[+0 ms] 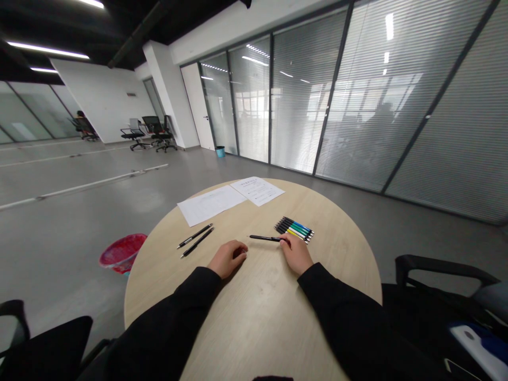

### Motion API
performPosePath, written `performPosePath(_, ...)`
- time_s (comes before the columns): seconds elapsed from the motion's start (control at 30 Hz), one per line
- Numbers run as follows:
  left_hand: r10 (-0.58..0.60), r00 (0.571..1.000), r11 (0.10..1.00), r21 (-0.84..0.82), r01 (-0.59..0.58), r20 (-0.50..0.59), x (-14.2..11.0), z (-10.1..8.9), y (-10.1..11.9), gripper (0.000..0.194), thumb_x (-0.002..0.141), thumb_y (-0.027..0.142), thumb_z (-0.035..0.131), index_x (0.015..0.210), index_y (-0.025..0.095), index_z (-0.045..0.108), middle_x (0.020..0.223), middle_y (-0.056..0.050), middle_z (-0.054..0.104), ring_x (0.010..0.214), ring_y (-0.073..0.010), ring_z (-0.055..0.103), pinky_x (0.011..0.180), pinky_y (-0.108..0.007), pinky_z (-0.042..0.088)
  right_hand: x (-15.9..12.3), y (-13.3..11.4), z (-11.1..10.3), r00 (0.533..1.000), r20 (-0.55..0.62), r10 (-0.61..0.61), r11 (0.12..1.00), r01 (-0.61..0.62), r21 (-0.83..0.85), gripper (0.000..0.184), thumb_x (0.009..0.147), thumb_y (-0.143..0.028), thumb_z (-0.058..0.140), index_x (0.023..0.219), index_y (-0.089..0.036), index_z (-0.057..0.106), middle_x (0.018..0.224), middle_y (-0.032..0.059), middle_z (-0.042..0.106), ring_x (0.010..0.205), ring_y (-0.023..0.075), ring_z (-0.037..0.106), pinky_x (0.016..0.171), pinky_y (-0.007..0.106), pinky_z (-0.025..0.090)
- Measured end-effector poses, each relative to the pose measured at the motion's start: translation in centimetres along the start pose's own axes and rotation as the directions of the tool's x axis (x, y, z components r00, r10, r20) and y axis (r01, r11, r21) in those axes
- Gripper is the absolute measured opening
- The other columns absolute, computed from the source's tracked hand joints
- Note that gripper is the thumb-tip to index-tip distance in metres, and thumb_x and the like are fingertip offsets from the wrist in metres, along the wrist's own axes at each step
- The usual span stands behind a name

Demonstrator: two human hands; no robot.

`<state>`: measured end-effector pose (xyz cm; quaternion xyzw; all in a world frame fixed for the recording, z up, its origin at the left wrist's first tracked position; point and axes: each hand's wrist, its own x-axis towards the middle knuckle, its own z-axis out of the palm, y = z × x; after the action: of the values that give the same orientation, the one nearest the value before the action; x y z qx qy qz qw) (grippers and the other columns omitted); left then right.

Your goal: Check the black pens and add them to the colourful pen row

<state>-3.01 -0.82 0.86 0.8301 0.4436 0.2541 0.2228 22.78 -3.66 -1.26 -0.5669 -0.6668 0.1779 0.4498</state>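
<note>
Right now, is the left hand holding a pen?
No, the left hand rests on the table with no pen in it; the black pen is in the right hand.

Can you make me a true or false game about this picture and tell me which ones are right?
1. The right hand is holding a black pen. True.
2. The left hand is holding a yellow pen. False: no pen shows in it.
3. The row of pens near the right hand has some green in it. True.
4. The table has a square top. False: its top is rounded.
5. Sheets of paper lie on the table. True.
6. The red bin is on top of the table. False: it is down beside the table.
</note>
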Motion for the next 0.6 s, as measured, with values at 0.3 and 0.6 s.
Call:
performPosePath(0.3,-0.117,0.976,0.984,-0.155,0.089,-0.182,0.1,-0.2,0.3,0.030,0.083,0.041,0.056,0.102,0.018,0.060,0.078,-0.001,0.059,0.064,-0.0148,0.052,0.063,-0.027,0.041,-0.2,-0.3,0.2,0.998,0.043,-0.038,0.997,0.035,0.064,0.022,0.086,-0.018,0.050,0.096,-0.018,0.069,0.087,0.0052,0.069,0.081,0.0192,0.060,0.077,0.032,0.044)
performPosePath(0.6,-0.076,0.989,0.989,-0.134,0.059,-0.126,0.1,-0.7,0.6,0.025,0.084,0.040,0.055,0.083,0.018,0.065,0.075,-0.004,0.065,0.068,-0.0180,0.054,0.065,-0.028,0.040,-0.3,-0.9,0.0,0.996,0.074,-0.051,0.995,0.045,0.085,0.021,0.085,-0.018,0.050,0.094,-0.018,0.070,0.085,0.0046,0.068,0.078,0.0185,0.059,0.075,0.031,0.044)
